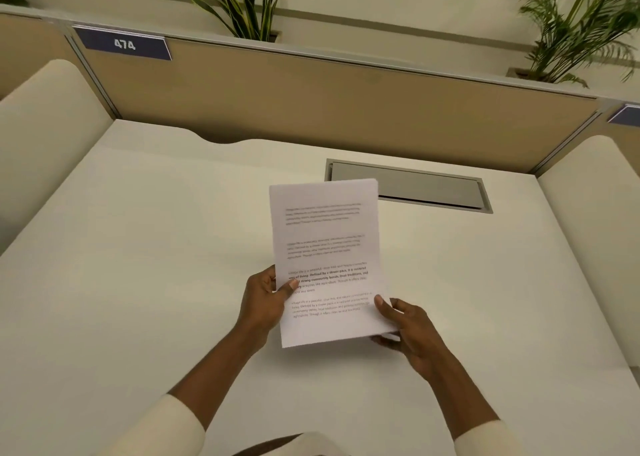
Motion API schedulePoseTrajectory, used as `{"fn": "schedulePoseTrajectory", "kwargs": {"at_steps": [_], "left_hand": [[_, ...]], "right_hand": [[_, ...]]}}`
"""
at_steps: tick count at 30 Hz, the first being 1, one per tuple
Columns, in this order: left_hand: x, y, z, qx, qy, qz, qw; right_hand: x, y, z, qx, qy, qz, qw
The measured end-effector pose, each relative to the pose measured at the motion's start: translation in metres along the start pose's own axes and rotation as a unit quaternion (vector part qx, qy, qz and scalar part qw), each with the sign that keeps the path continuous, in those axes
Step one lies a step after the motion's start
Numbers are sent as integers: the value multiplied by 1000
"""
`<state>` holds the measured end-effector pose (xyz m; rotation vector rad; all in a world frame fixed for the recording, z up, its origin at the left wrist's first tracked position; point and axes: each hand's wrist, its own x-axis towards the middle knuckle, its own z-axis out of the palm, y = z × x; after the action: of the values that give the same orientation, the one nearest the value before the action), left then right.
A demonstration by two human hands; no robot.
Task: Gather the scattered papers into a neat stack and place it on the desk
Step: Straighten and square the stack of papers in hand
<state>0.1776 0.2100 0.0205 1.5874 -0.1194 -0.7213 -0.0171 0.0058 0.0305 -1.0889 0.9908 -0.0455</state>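
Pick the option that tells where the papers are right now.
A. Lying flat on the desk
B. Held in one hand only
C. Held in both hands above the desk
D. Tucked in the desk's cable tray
C: the left hand and right hand each grip a lower side of the papers, raised off the desk.

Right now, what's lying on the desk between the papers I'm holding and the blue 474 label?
Nothing: in the head view, only bare desk and the tan partition panel separate the papers from the 474 label.
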Motion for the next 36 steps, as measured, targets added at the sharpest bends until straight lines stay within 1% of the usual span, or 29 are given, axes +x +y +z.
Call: {"fn": "schedulePoseTrajectory", "kwargs": {"at_steps": [2,4,6,8,11,14,18,20,22,24,26,28,30,32,34,36], "left_hand": [[-1,-6,4,-40,43,-2,998],[-4,-11,10,-63,77,-4,995],[-8,-16,18,-75,92,-9,993],[-13,-21,27,-88,91,-19,992],[-22,-24,39,-106,80,-27,991],[-25,-22,43,-126,61,-46,989],[-17,-14,29,-168,-5,-82,982],[-6,-10,16,-203,4,-99,974],[10,-8,-3,-234,38,-118,964],[28,-8,-25,-240,42,-125,962],[38,-2,-42,-187,8,-134,973],[43,8,-49,-105,-66,-149,981],[44,19,-48,-57,-155,-167,972],[46,25,-43,-16,-202,-159,966],[49,27,-36,29,-187,-130,973],[51,29,-28,45,-132,-94,986]], "right_hand": [[0,14,8,108,3,60,992],[-1,25,20,185,-1,76,980],[-5,31,36,229,-16,60,971],[-9,30,53,240,-13,21,970],[-10,25,71,246,43,-31,968],[-6,22,68,203,102,-75,971],[0,11,42,122,129,-110,978],[-1,4,23,80,111,-120,983],[-5,-2,5,36,69,-124,989],[-9,-6,-12,-7,22,-121,992],[-10,-9,-25,-41,-6,-108,993],[-8,-11,-34,-62,-25,-100,993],[-7,-14,-37,-81,-42,-102,991],[-5,-18,-37,-99,-45,-113,988],[-2,-23,-34,-118,-21,-129,984],[2,-28,-29,-135,18,-151,979]]}}
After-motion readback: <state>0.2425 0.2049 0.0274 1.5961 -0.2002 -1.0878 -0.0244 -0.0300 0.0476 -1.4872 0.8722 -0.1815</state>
